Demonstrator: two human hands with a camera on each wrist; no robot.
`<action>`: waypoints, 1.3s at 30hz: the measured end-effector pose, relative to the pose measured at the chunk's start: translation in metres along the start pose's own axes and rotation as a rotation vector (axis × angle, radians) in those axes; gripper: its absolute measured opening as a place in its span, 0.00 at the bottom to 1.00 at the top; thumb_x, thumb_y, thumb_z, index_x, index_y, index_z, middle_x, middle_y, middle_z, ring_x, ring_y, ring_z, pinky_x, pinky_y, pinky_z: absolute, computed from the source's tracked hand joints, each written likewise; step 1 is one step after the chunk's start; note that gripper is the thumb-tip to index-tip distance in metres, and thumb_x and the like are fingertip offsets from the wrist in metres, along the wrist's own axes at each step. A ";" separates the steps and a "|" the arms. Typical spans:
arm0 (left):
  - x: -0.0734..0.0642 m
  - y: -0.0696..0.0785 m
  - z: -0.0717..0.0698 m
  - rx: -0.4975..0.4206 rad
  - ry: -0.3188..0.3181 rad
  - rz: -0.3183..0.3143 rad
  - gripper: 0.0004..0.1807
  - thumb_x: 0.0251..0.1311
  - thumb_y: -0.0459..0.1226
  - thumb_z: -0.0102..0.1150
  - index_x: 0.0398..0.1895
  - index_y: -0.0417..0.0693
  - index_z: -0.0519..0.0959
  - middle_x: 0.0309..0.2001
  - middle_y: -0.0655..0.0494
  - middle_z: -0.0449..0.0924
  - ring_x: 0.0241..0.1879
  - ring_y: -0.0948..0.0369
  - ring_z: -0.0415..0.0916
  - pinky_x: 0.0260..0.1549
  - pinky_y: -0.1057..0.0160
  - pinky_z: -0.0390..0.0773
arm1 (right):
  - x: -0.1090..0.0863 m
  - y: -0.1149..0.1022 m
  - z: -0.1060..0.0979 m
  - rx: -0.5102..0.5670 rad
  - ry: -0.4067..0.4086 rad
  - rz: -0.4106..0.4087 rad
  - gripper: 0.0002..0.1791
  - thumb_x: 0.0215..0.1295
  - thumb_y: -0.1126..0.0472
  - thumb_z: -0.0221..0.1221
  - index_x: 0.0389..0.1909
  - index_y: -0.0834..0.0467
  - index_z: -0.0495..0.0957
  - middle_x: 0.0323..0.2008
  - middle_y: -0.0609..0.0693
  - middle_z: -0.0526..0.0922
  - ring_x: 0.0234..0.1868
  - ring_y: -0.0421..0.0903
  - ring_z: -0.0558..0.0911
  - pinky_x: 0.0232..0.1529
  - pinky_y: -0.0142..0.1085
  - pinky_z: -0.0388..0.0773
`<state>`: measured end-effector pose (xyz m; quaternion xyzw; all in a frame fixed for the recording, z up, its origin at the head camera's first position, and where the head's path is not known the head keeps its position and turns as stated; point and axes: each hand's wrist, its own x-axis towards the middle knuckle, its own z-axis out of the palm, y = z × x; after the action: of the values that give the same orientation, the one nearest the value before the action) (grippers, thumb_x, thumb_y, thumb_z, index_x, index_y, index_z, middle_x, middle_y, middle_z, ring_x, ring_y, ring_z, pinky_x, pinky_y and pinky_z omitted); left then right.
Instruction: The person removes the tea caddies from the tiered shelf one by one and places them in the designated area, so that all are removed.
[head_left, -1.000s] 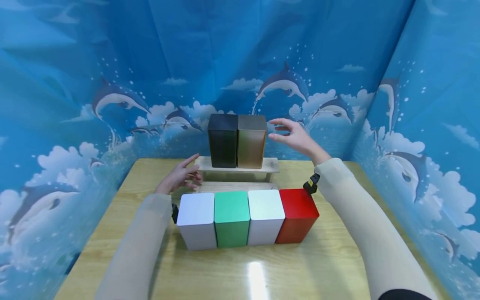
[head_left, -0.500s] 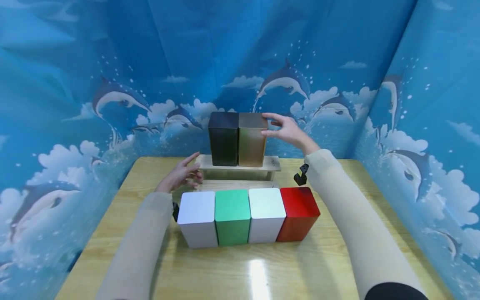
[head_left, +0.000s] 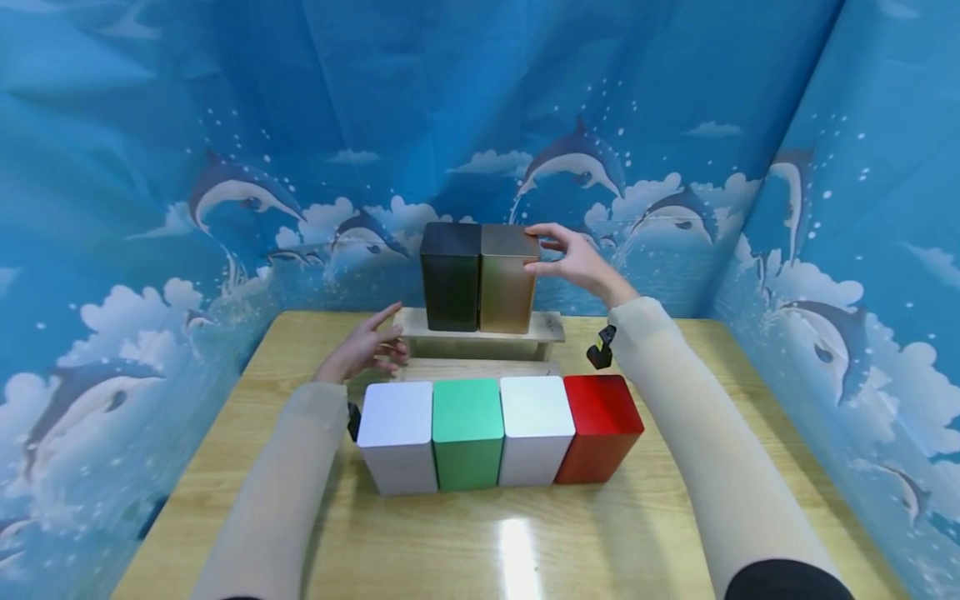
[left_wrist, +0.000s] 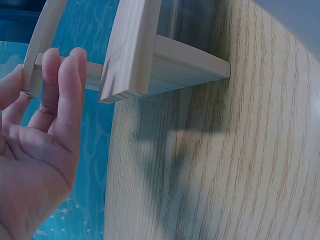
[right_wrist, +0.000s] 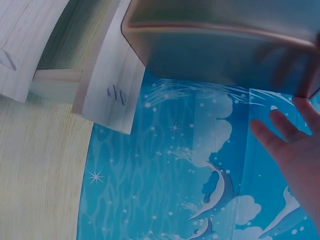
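Note:
A black box and a bronze box stand upright side by side on the upper step of a small wooden rack. My right hand touches the bronze box at its right side, with a fingertip at the top edge and the thumb by the front face. In the right wrist view, other fingers of the right hand are extended and apart from the bronze box. My left hand is at the rack's left end, fingers loosely bent, holding nothing; in the left wrist view its fingertips are beside the rack's boards.
In front of the rack, a pale lilac box, a green box, a white box and a red box stand in a row on the wooden table. A blue dolphin-print curtain surrounds the table's back and sides.
My right hand has moved left, from beside the bronze box until it touches that box. It has stayed there over the last half second. The left hand has barely moved.

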<state>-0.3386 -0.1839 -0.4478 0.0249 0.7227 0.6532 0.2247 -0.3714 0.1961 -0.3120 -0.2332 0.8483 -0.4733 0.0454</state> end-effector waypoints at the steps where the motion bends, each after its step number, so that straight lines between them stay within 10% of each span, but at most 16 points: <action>1: 0.002 -0.002 0.000 0.002 0.007 0.002 0.33 0.69 0.48 0.45 0.72 0.71 0.46 0.43 0.38 0.76 0.44 0.44 0.76 0.38 0.50 0.80 | 0.000 0.000 0.000 0.007 -0.006 -0.004 0.36 0.56 0.51 0.65 0.65 0.48 0.63 0.66 0.46 0.60 0.68 0.52 0.57 0.60 0.52 0.64; 11: 0.006 -0.006 -0.001 0.001 0.028 0.014 0.33 0.69 0.47 0.46 0.73 0.69 0.46 0.39 0.40 0.77 0.40 0.46 0.78 0.35 0.50 0.81 | -0.011 -0.026 0.003 0.106 -0.041 0.010 0.35 0.59 0.63 0.62 0.65 0.61 0.59 0.66 0.57 0.58 0.67 0.57 0.58 0.63 0.51 0.60; 39: 0.000 0.000 0.002 -0.002 -0.005 0.025 0.33 0.70 0.45 0.43 0.73 0.68 0.44 0.41 0.36 0.75 0.43 0.43 0.77 0.39 0.46 0.79 | -0.035 0.003 -0.013 0.151 0.165 -0.027 0.30 0.55 0.55 0.66 0.59 0.54 0.69 0.61 0.47 0.66 0.59 0.49 0.67 0.54 0.49 0.71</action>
<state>-0.3373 -0.1822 -0.4482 0.0352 0.7211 0.6565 0.2184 -0.3455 0.2224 -0.3123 -0.2007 0.8079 -0.5540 -0.0138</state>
